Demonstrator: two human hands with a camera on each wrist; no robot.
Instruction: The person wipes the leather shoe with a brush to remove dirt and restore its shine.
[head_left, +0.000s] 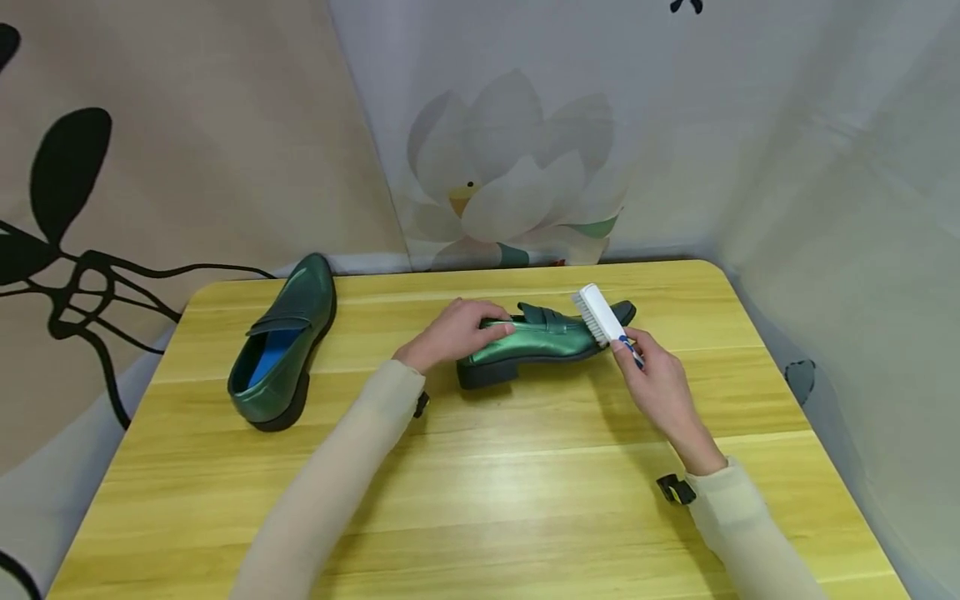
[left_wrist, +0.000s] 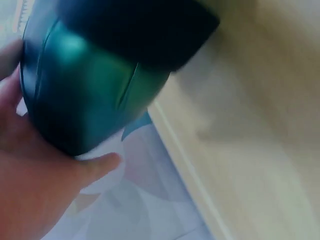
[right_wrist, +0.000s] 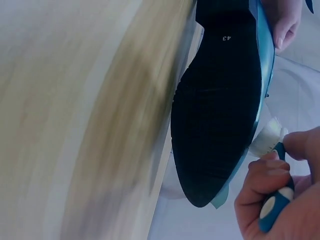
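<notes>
Cream sleeves [head_left: 333,475]: they cover both your forearms and reach in from the near side.
Black wrist pieces [head_left: 677,489]: one sits at each of your cuffs.
Wooden table [head_left: 480,517]: its yellowish, streaky top spreads under your arms.
Right hand [head_left: 658,383]: your thumb and fingers are clamped on the brush by its handle.
Brush [head_left: 597,312]: white head, blue and white handle; the bristles face the shoe's upper near the toe, but you cannot tell how firmly they meet it.
Shoe in your grip [head_left: 543,340]: shiny green, between your two hands over the far half of the table, toe to the right, tilted so its side faces you.
Black sole [right_wrist: 217,110]: your right wrist view shows it, with the number 43 near the heel.
Left hand [head_left: 457,333]: you grip the heel end of that shoe, thumb along its near side.
Other shoe [head_left: 282,323]: matching green, upright on the table at left, toe pointing away from you, blue lining inside.
Backdrop cloth [head_left: 675,142]: it hangs beyond the table, with a large pale flower [head_left: 517,158] printed on it.
</notes>
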